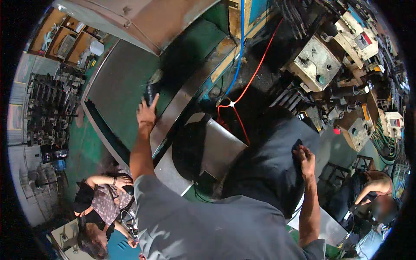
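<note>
My left hand reaches out over a green-surfaced bench with its fingers spread and nothing held in them. Just beyond the fingertips lies a small dark object with a paler end; shadow hides its kind, and I cannot tell whether the fingers touch it. My right hand is at my thigh, against the dark trousers. Its fingers are curled together around a small dark piece, which blends into the cloth behind it.
A metal housing overhangs the bench. Blue and red hoses hang ahead. Grimy control boxes stand at right, racks of dark parts at left. One person sits at lower left, another at lower right.
</note>
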`<action>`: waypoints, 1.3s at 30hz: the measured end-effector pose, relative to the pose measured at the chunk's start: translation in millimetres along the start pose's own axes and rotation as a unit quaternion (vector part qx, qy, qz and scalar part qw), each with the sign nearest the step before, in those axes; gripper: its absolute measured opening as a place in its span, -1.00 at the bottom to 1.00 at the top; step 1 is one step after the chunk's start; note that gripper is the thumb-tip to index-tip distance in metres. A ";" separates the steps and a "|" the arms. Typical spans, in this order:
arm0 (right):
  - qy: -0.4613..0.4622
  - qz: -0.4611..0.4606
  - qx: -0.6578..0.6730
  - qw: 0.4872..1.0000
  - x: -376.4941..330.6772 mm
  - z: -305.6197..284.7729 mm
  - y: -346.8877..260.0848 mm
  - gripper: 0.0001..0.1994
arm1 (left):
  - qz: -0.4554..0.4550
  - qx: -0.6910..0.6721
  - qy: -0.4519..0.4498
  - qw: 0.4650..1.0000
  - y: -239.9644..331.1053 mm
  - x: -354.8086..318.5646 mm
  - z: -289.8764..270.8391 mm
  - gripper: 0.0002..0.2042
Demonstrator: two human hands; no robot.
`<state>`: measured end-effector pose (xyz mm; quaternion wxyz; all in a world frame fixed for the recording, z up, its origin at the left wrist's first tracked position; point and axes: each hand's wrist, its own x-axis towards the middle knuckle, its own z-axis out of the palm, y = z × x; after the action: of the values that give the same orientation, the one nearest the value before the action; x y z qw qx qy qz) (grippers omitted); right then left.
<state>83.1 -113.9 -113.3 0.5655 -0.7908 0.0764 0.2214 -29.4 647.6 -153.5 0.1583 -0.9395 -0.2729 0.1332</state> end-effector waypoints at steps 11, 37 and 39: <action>0.019 -0.053 -0.089 0.994 8.6 -0.9 5.0 -0.74 | 0.132 -0.101 0.137 0.977 119.9 98.4 -22.6 -0.72; 0.424 0.628 -0.220 0.615 -679.9 72.9 464.6 -0.34 | 0.750 -0.352 0.054 0.557 610.0 -242.9 -233.1 -0.72; 0.549 0.559 -0.173 0.597 -688.5 22.7 444.7 -0.17 | 0.753 -0.358 0.056 0.549 606.5 -245.2 -229.6 -0.72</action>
<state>-700.9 -337.1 -201.4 0.0350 -0.6483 0.7601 0.0276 133.4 -25.9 -127.9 -0.3349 -0.7852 0.5191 0.0424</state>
